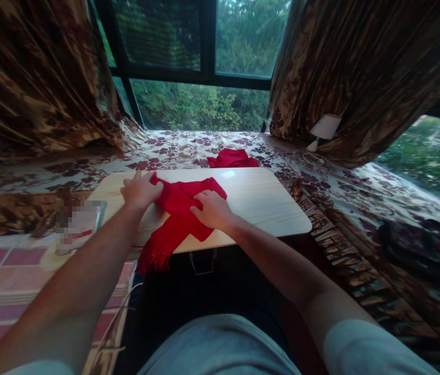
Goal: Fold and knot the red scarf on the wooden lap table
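A red fringed scarf (176, 219) lies bunched on a small light wooden lap table (266, 200), its fringed end hanging over the near edge. My left hand (139, 190) rests on the scarf's left upper end, fingers curled over the cloth. My right hand (211, 208) lies on top of the scarf's middle, fingers bent and pressing down on a fold. A second red cloth (232, 158) sits crumpled just beyond the table's far edge.
A floral bedspread (188, 146) covers the bed under and around the table. Brown patterned curtains (360, 62) hang either side of a window. A small white lamp (323, 129) stands at the right. A blurred card-like object (77, 224) lies at the left.
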Available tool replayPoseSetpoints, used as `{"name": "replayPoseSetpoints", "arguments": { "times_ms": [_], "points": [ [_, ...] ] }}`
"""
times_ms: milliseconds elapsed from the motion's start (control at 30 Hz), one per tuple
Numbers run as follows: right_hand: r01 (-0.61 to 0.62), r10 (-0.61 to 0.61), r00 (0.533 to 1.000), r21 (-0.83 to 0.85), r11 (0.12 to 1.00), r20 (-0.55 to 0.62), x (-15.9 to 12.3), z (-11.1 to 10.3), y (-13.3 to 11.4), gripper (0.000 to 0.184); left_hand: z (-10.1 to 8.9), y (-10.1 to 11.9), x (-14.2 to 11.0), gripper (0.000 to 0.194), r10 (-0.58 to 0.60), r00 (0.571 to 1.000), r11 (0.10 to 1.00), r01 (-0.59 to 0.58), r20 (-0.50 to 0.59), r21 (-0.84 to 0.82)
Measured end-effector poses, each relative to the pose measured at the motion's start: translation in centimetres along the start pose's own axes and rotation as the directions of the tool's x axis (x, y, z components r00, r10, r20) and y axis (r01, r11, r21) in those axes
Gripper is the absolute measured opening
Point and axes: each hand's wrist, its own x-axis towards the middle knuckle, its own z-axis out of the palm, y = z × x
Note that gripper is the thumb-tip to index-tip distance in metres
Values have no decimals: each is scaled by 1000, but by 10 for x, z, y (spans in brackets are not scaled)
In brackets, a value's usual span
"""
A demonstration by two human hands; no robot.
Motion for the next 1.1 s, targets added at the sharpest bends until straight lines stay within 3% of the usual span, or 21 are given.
{"name": "replayPoseSetpoints", "arguments": {
  "times_ms": [67,100,167,233,333,467,633,733,833,933,1100],
  "points": [
    [29,-34,997,-80,996,-63,2,0,4,47,-4,20,-16,58,101,995,989,-99,-6,111],
    [32,-41,996,-115,993,-77,5,2,8,51,-4,31,-25,59,206,975,971,-214,77,111],
    [7,-15,999,-176,984,-42,12,7,21,57,-2,49,-39,63,354,895,917,-389,271,89],
    [-55,71,995,-222,974,66,19,12,35,64,4,59,-49,66,361,836,893,-438,412,105],
    [-150,207,959,-272,951,194,25,17,52,79,16,61,-52,75,247,825,905,-384,509,184],
    [-141,207,962,-328,934,178,26,15,54,84,27,56,-47,82,203,830,909,-358,520,215],
    [-72,174,959,-403,912,224,32,2,46,63,25,53,-44,75,272,804,908,-396,529,134],
    [87,-14,978,-348,933,207,37,0,45,42,21,54,-47,59,443,780,872,-490,443,-9],
    [288,-240,937,-174,942,253,41,4,43,40,19,56,-49,49,587,699,803,-566,407,-186],
    [321,-273,912,-118,940,307,41,8,41,34,19,58,-49,44,599,674,794,-569,432,-214],
    [392,-299,892,-249,886,340,33,0,44,37,22,59,-47,43,580,681,801,-576,447,-162]
  ]
}}
